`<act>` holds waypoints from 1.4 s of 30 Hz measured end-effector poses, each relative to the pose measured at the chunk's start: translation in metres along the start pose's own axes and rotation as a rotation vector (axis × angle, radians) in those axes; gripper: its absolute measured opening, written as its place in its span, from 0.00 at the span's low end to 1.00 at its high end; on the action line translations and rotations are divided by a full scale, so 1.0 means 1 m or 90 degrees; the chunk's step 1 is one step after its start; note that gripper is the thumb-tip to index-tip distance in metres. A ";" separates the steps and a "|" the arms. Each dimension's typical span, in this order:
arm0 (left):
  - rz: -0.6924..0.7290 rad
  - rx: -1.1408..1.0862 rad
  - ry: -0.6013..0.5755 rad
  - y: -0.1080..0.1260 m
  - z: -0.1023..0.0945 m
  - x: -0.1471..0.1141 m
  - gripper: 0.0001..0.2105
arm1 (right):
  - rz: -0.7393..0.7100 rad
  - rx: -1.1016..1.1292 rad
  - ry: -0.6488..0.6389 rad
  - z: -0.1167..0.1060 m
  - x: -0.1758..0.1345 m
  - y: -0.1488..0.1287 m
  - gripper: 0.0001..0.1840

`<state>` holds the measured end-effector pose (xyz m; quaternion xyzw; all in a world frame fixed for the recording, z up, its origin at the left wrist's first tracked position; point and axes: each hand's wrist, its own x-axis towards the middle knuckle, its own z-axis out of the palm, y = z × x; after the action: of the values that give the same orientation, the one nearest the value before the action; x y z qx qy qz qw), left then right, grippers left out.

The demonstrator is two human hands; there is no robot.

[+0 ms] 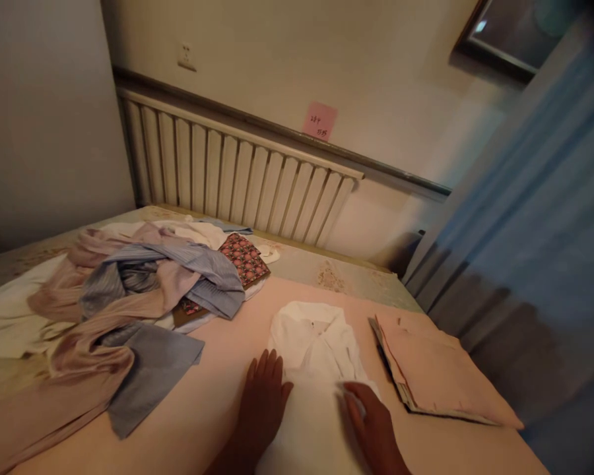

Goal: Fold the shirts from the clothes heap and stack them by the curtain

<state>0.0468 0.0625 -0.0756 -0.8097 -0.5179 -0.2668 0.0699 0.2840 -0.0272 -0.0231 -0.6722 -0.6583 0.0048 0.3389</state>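
A white shirt lies in front of me on a pink cloth-covered surface, its collar end away from me and its lower part folded up over itself. My left hand lies flat with fingers stretched along the shirt's left edge, its thumb touching the white cloth. On the other side, my right hand is closed on the shirt's right edge, with white fabric between thumb and fingers. The near end of the shirt runs out of the picture between my forearms.
A loose heap of pink, blue-grey and white clothes covers the left, with a red patterned piece at its edge. Folded pink garments are stacked at right. Behind stand a radiator and, on the right, a blue curtain.
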 end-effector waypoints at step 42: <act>-0.060 -0.061 -0.102 0.007 -0.009 0.007 0.22 | 0.351 0.431 -0.247 0.125 0.207 -0.038 0.14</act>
<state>0.0517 0.0620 -0.0631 -0.8057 -0.5459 -0.2285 -0.0235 0.2219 0.2093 -0.0107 -0.6603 -0.4676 0.4342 0.3960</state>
